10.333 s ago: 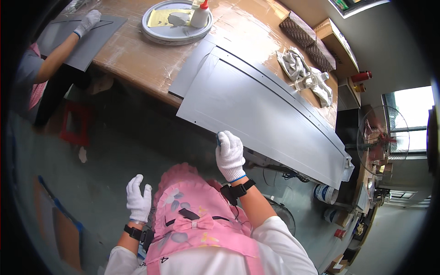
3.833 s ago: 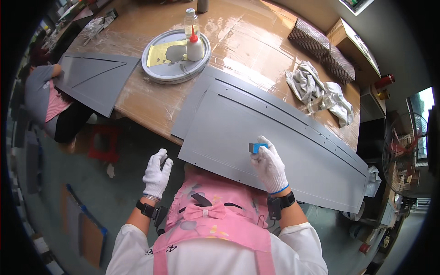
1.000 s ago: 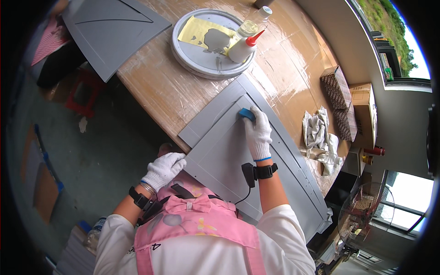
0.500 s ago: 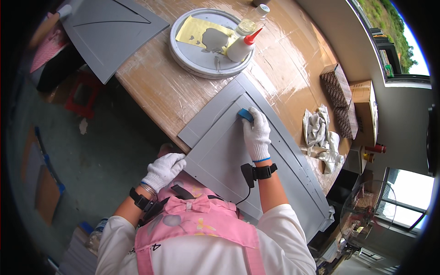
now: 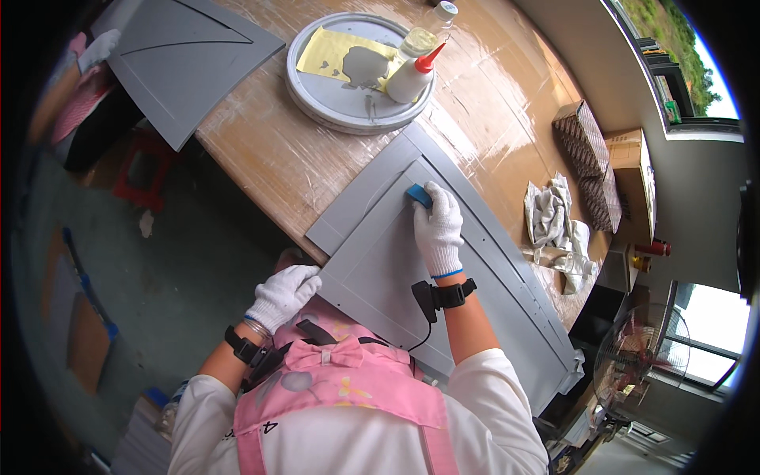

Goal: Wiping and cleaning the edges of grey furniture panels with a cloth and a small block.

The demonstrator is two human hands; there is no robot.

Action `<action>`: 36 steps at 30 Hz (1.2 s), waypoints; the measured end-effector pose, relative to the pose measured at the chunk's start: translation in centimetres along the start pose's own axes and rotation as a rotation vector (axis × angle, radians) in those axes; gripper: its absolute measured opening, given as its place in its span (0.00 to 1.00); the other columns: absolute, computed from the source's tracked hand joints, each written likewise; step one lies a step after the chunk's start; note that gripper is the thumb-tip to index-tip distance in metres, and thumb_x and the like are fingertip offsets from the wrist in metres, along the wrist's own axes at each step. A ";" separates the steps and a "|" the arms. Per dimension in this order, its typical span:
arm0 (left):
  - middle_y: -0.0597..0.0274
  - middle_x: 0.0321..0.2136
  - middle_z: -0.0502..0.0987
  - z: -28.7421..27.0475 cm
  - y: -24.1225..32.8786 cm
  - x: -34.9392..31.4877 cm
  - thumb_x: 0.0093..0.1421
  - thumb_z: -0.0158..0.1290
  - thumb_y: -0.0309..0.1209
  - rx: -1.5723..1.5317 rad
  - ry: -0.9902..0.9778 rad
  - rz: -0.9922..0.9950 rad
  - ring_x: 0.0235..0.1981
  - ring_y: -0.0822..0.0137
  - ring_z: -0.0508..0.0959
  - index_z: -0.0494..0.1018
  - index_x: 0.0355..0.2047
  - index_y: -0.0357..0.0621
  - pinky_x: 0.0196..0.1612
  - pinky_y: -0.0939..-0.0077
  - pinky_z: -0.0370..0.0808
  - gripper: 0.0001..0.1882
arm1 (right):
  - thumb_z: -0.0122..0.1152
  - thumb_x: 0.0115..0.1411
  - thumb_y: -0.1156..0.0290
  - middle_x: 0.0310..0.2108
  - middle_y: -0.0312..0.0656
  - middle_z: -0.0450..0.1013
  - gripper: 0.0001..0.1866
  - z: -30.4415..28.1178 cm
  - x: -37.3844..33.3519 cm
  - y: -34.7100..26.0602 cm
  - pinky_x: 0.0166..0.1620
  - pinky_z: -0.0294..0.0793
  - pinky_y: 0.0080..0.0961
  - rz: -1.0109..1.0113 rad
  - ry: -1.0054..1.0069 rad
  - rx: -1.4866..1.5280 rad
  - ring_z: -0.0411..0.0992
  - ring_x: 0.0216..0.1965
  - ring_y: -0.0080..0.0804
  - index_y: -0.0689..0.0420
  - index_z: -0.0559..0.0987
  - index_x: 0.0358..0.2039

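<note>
A flat grey panel (image 5: 380, 265) lies at a slant in front of me, on top of other grey boards (image 5: 360, 198). My right hand (image 5: 439, 227), in a white knit glove, is closed on a small blue block (image 5: 419, 195) and presses it near the panel's far edge. The block's underside is hidden. At the panel's near left corner, my gloved left hand (image 5: 285, 296) grips the edge; its thumb is out of sight beneath.
A round grey lid (image 5: 317, 99) bears yellow paper with grey paste and a red-tipped white bottle (image 5: 410, 79). Rags (image 5: 548, 212) and patterned boxes (image 5: 582, 138) stand to the right. At far left, another person's gloved hand (image 5: 99, 49) touches a grey panel (image 5: 178, 79).
My right hand has slid slightly left with the blue block along the panel. My left hand stays at the corner. The other person's gloved hand has come further into view.
</note>
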State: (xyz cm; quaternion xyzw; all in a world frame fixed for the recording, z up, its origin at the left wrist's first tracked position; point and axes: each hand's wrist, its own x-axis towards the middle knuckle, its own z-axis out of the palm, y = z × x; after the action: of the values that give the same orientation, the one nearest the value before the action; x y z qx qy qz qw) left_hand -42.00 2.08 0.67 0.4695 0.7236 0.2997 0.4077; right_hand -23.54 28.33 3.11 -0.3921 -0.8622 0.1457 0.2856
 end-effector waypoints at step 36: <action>0.50 0.44 0.78 -0.2 -0.3 0.4 0.67 0.51 0.44 -0.074 -0.075 -0.040 0.47 0.50 0.78 0.74 0.49 0.40 0.50 0.62 0.75 0.21 | 0.67 0.47 0.81 0.43 0.50 0.74 0.25 -0.1 -5.7 -4.2 0.45 0.75 0.41 -0.075 -0.066 0.080 0.74 0.43 0.50 0.59 0.73 0.48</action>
State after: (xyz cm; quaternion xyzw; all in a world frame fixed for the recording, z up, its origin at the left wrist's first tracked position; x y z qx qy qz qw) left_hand -42.43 2.29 0.43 0.4503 0.7055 0.3003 0.4575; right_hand -22.95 21.26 3.08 -0.3427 -0.8789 0.1820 0.2775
